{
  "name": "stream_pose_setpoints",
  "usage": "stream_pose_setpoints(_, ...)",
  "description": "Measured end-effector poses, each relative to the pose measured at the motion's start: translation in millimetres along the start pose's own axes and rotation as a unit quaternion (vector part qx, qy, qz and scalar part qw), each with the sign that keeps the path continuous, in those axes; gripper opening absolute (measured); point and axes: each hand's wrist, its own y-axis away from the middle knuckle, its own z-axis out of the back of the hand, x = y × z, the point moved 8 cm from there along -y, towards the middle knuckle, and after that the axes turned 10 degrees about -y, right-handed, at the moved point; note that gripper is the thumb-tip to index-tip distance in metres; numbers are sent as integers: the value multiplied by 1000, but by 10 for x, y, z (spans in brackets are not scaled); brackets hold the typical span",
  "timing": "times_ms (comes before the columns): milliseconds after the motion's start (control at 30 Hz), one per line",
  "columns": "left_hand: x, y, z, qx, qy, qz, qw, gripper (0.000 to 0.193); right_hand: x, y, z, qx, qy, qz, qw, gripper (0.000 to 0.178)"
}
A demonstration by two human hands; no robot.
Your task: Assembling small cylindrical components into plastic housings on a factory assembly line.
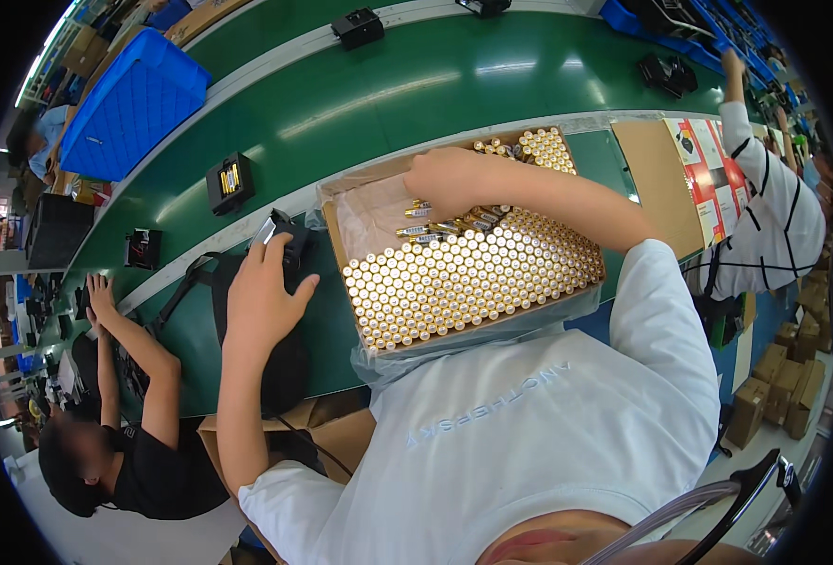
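Note:
An open cardboard box (pixel 334 235) is lined with clear plastic and packed with upright gold-and-white batteries (pixel 464 278). Over its far part reaches my right hand (pixel 443 181), its fingers curled down; what they hold, if anything, is hidden. Several loose batteries (pixel 421 231) lie on their sides just below that hand. To the left of the box, my left hand (pixel 271 287) has its fingers on one side of a black device (pixel 291 240) with a shiny silvery part, and its thumb on the other side.
On the green conveyor (pixel 360 104) sits a black device with batteries inside (pixel 231 181); another black device (pixel 143 249) lies nearer. A blue crate (pixel 136 104) stands beyond. A co-worker's hands (pixel 101 297) are at the left, another person (pixel 765 207) at the right. Printed sheets (pixel 708 174) lie on cardboard.

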Motion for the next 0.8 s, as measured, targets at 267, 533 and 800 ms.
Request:
stream_pose_setpoints(267, 43, 119, -128, 15, -36, 65, 997, 48, 39, -82, -55, 50, -33, 4, 998, 32)
stream_pose_setpoints(533, 52, 188, -90, -70, -50, 51, 995, 46, 26, -196, -168, 46, -37, 20, 998, 33)
stream_pose_setpoints(800, 37, 211, -156, -83, -94, 53, 991, 37, 74, -206, -116, 32, -67, 25, 997, 30)
